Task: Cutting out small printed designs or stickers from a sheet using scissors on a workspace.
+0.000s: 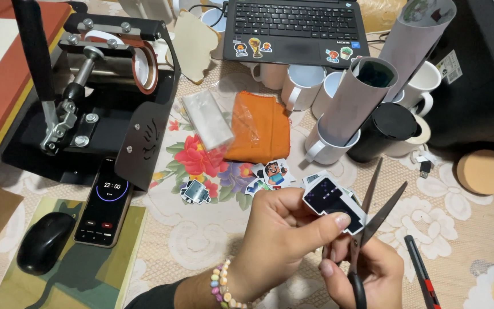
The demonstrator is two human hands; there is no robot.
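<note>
Left hand (pixel 281 234), beaded bracelet at the wrist, pinches a dark cut-out sticker (pixel 333 205) between thumb and fingers; the sticker sits at centre-right of the view, raised above the table. Right hand (pixel 367 269), at 5 o'clock from the left hand, is closed through the handles of the scissors (pixel 373 220); the blades are spread in a narrow V pointing to 1 o'clock, their crotch touching the sticker's right edge. Loose stickers (pixel 267 174) lie on the floral tablecloth (pixel 201 240) at 11 o'clock from the left hand, one more (pixel 195 191) further toward 10 o'clock. Beyond them, at 12 o'clock, an orange cloth (pixel 261 129) with a clear plastic bag (pixel 207 117) just beside it at 9 o'clock. White mugs (pixel 301 86) stand in a cluster at 1 o'clock, two holding rolled sheets (pixel 358 97); a black mug (pixel 381 131) stands among them. Laptop (pixel 295 28) at the top edge. Mug press (pixel 98 86) at 10 o'clock, a phone (pixel 104 203) showing a timer in front of it, a mouse (pixel 44 240) at the phone's 8 o'clock. A cork disc (pixel 481 170) at 3 o'clock; a red-black pen (pixel 421 269) lies just right of the right hand.
</note>
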